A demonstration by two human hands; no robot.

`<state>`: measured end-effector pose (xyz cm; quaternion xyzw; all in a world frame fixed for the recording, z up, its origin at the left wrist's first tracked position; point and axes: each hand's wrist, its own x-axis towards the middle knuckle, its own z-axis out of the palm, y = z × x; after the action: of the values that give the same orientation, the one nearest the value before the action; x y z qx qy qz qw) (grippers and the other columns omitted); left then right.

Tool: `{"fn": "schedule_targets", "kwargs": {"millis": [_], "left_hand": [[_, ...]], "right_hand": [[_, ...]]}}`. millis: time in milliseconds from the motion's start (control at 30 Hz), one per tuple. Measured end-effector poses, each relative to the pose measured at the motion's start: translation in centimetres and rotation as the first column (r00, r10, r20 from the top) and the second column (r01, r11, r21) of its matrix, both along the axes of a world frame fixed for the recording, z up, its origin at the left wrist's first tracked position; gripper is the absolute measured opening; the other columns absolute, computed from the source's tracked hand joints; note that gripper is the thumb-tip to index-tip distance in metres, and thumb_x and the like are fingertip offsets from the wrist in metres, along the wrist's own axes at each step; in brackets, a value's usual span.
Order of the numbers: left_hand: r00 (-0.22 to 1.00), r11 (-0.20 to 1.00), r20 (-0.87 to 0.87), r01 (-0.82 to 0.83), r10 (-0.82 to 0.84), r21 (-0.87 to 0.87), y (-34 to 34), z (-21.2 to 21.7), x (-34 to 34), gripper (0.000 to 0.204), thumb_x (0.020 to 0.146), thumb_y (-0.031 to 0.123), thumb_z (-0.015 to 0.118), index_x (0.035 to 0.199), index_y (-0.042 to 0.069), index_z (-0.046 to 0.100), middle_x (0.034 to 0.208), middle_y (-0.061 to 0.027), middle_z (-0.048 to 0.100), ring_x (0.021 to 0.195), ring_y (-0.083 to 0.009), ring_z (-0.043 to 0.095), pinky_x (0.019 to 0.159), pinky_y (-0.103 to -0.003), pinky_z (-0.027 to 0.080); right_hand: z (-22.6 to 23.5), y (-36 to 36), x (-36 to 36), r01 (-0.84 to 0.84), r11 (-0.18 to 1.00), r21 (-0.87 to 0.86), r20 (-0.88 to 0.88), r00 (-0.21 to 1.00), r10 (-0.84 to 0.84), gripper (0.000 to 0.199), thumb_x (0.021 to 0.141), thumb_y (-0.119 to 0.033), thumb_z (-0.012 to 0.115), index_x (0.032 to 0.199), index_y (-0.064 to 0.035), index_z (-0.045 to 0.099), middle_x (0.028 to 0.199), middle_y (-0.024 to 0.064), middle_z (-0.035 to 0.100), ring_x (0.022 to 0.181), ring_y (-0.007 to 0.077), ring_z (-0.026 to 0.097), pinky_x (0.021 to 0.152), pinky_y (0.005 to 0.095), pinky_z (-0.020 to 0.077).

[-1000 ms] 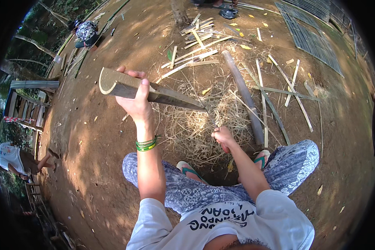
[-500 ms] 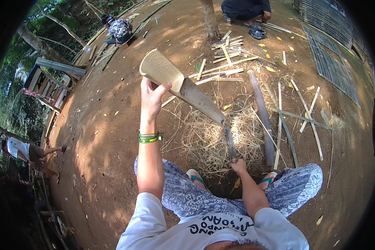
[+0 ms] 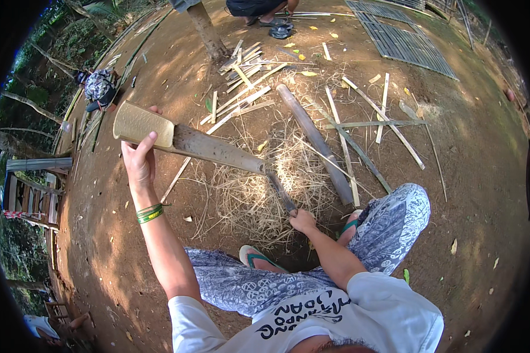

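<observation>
Bamboo length, pale and split, gripped by left hand; right hand grips a knife; shavings heaped at twelve o'clock, peeling unfinished.

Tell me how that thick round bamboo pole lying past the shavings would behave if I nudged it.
The bamboo pole looks round and smooth, so it would probably roll sideways, though the split strips and shavings beside it may stop it. It looks stiff and straight, unlikely to flex. Being bamboo, it is likely light for its bulk.
</observation>
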<state>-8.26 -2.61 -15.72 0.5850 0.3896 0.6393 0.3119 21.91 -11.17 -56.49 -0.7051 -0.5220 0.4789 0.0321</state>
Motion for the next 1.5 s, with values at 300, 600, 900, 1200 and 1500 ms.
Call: {"fn": "schedule_targets", "kwargs": {"millis": [300,600,900,1200,1500], "left_hand": [[0.993,0.992,-0.031,-0.108,0.110,0.071,2.5,0.1,2.0,0.068,0.080,0.004,0.081,0.140,-0.002,0.047,0.124,-0.0165,0.066,0.117,-0.0236,0.063,0.103,-0.040,0.050],[0.910,0.835,0.175,-0.414,0.375,0.361,6.8,0.5,5.6,0.056,0.080,0.000,0.084,0.124,0.000,0.051,0.101,-0.0061,0.065,0.094,-0.0156,0.065,0.087,-0.030,0.053],[0.756,0.667,0.198,-0.647,0.624,0.369,4.7,-0.7,8.2,0.084,0.077,0.016,0.092,0.141,0.000,0.040,0.121,-0.0097,0.055,0.104,-0.0160,0.057,0.090,-0.031,0.049],[0.861,0.615,0.107,-0.436,0.497,0.657,2.0,-3.2,4.8,0.065,0.099,0.054,0.060,0.139,0.008,0.036,0.113,-0.0165,0.058,0.104,-0.0267,0.063,0.100,-0.047,0.051],[0.852,0.648,0.201,-0.503,0.484,0.571,4.1,-1.0,4.1,0.030,0.094,0.024,0.073,0.104,0.008,0.050,0.099,-0.0051,0.053,0.088,-0.0138,0.049,0.084,-0.032,0.045]], "right_hand": [[6.5,3.1,-0.8,0.289,0.956,-0.054,-0.558,0.785,-0.269,0.043,0.097,-0.046,0.064,0.084,-0.0052,0.057,0.061,0.0022,0.054,0.050,0.0146,0.053,0.052,0.0333,0.0451],[22.6,8.2,2.7,0.172,0.957,0.235,-0.677,0.736,0.034,0.035,0.100,-0.036,0.064,0.082,-0.0088,0.052,0.059,-0.0019,0.049,0.049,0.0093,0.048,0.047,0.0289,0.0395],[35.9,11.1,10.4,-0.089,0.967,0.238,-0.269,0.951,0.154,0.026,0.095,-0.026,0.072,0.089,-0.0094,0.054,0.063,-0.0019,0.051,0.051,0.0064,0.049,0.043,0.0270,0.0387],[30.0,8.4,11.5,0.005,1.000,0.019,-0.547,0.837,0.007,0.023,0.097,-0.022,0.070,0.089,-0.0063,0.055,0.069,-0.0013,0.052,0.059,0.0077,0.053,0.054,0.0237,0.0430],[33.7,7.3,9.4,0.020,0.994,0.103,-0.749,0.659,0.065,0.022,0.099,-0.023,0.069,0.094,-0.0080,0.054,0.069,-0.0020,0.052,0.057,0.0077,0.053,0.052,0.0234,0.0427]]}}
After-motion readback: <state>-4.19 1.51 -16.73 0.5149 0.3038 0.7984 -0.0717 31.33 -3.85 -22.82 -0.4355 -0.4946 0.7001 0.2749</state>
